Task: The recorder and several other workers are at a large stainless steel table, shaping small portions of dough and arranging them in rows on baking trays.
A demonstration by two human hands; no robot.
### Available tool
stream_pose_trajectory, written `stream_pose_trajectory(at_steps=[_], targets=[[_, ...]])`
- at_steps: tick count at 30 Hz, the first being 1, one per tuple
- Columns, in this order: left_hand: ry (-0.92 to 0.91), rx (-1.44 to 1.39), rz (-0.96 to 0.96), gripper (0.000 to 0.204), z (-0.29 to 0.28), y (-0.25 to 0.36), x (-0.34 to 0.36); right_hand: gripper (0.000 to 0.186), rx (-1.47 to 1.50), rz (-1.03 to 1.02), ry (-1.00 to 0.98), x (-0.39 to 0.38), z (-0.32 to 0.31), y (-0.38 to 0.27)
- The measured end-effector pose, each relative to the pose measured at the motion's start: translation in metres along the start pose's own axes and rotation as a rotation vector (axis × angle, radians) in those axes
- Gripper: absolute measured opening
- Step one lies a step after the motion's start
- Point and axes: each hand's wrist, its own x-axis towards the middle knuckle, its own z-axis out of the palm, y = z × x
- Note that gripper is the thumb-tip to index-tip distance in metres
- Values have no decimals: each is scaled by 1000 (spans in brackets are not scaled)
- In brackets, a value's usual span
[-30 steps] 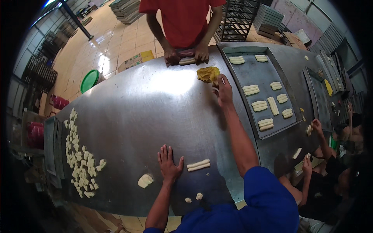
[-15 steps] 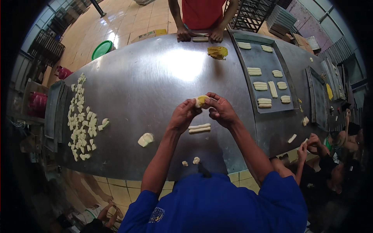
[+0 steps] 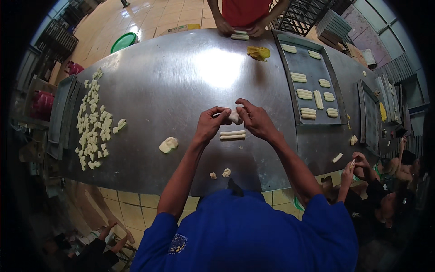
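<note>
My left hand and my right hand are closed on a small pale dough piece held between their fingertips over the middle of the steel table; no yellow shows on it now. Just below it lie pale dough rolls side by side. A larger dough lump lies left of my forearms, and small scraps lie by the near edge. A yellow mound sits farther back.
Several dough pieces spread at the left beside stacked trays. A tray of shaped dough stands at right. A red-shirted co-worker handles rolls across the table; other people work at right and lower left.
My right hand has come back from the yellow mound to meet my left hand, which lifted off the table. The yellow filling visible on the held dough half a second ago is now hidden.
</note>
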Motion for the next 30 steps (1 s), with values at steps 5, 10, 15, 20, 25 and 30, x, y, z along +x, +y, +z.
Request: stream_pose_trajectory(at_steps=[5,10,15,20,25,30], targets=[[-61,-158,-89,38,0,-5,-1,36,-21,-40,-44,5,0,18],[-151,23,-190,35,-12,-8,10,32,125,59,-159,14,0,33],[-147,407,-273,33,-12,-31,52,35,1,240,-387,67,3,104],[41,1185,-365,50,-43,-105,88,59,-587,165,-221,90,57,157],[111,1159,-350,46,-30,-90,74,63,-610,374,-105,58,16,153],[127,1092,-238,44,-34,-90,70,59,-461,296,-95,69,9,169]])
